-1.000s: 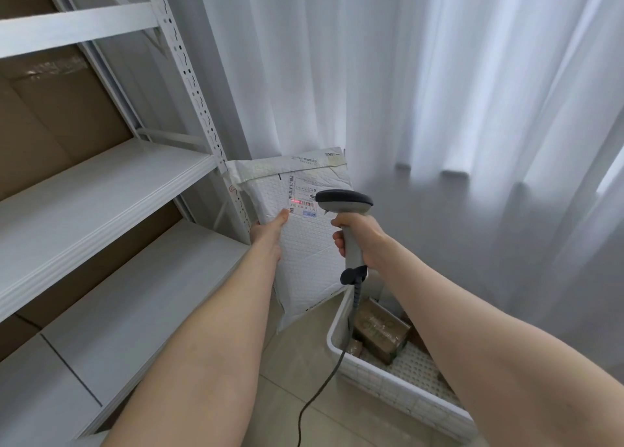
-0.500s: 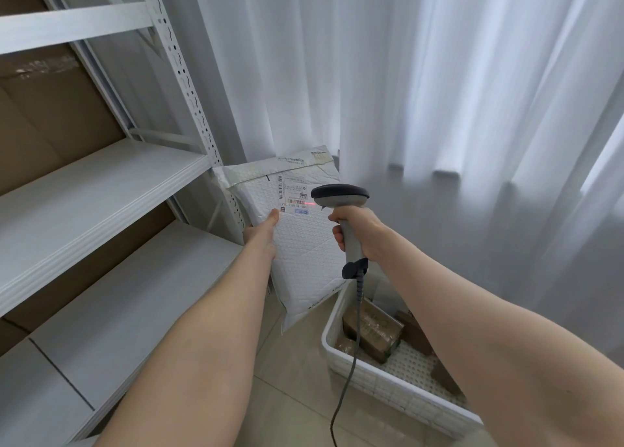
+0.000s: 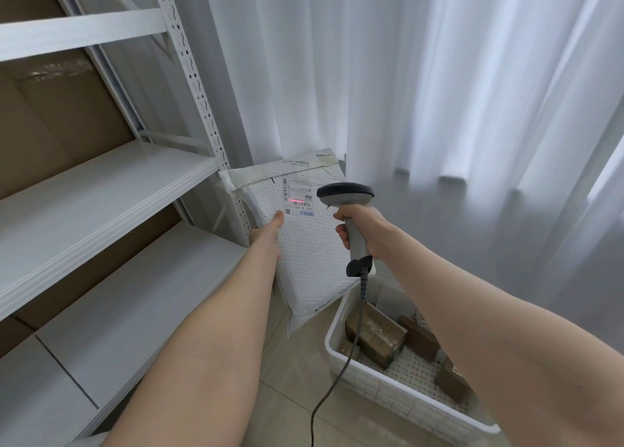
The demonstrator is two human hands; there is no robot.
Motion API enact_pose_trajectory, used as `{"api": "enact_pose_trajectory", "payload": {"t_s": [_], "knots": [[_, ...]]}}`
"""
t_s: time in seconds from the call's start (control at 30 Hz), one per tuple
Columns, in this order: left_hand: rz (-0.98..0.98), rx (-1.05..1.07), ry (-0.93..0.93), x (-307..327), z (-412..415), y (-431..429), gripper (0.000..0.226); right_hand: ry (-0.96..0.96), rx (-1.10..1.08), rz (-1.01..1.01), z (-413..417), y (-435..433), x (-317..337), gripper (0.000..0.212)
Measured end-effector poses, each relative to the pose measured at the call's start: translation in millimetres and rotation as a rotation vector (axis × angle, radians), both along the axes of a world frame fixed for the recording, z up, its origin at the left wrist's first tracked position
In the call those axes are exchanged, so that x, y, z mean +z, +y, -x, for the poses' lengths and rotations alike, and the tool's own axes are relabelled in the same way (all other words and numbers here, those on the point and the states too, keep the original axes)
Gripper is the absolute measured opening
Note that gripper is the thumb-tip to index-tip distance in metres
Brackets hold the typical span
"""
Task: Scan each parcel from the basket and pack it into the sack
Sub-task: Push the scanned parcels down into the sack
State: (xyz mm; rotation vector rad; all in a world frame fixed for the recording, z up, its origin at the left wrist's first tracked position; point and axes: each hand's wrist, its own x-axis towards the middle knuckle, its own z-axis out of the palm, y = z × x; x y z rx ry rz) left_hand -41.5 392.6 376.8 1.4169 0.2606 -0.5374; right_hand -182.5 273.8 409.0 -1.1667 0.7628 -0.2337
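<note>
Parcel (image 3: 312,264) in left hand (image 3: 267,240), scanner (image 3: 344,194) in right hand (image 3: 366,230), beam (image 3: 297,200) on label (image 3: 300,190)

Illumination is bright, diffuse daylight entering through the white curtain (image 3: 439,92), strongest at the upper right, where the fabric is near overexposure. Shadows are soft: one grey band lies along the curtain's lower folds, and the underside of each shelf (image 3: 101,190) is darker than its top. The wide-angle lens bends the shelf upright (image 3: 193,85) and stretches the forearms (image 3: 202,362) toward the lower edge; the centre is sharp, where the scanner (image 3: 344,193) casts a red line (image 3: 297,200) on the parcel (image 3: 310,250)
</note>
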Motion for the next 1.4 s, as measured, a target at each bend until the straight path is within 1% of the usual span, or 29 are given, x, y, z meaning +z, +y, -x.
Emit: {"api": "enact_pose_trajectory", "payload": {"t_s": [0.2, 0.43, 0.63, 0.93, 1.13, 1.2, 1.33, 1.4], "knots": [[-0.001, -0.005, -0.001, -1.1, 0.1, 1.6, 0.068, 0.017, 0.012, 0.012, -1.0, 2.8, 1.1, 0.008], [0.004, -0.008, 0.01, -1.7, -0.9, 1.7, 0.071, 0.03, 0.019, 0.027, 0.4, 3.6, 3.0, 0.006], [0.012, -0.019, 0.021, -3.3, -2.9, 3.9, 0.066, 0.03, 0.015, 0.015, -0.2, 7.3, 5.1, 0.009], [0.006, -0.019, 0.025, -9.8, -10.6, 12.4, 0.068, 0.049, 0.033, -0.001, -3.9, 18.5, 4.4, 0.009], [0.032, -0.042, 0.032, -18.8, -17.3, 25.5, 0.066, 0.018, -0.012, -0.029, -9.7, 31.5, -6.1, 0.003], [0.03, -0.053, 0.014, -21.5, -20.8, 33.3, 0.063, 0.022, -0.017, -0.029, -10.5, 35.7, -10.1, 0.008], [-0.029, -0.036, -0.063, -27.9, -26.5, 62.2, 0.069, 0.059, -0.101, -0.063, -9.8, 49.5, -26.3, 0.012], [-0.082, -0.015, -0.117, -29.7, -26.7, 83.6, 0.061, 0.067, -0.134, -0.112, -8.5, 60.4, -35.3, 0.012]]}}
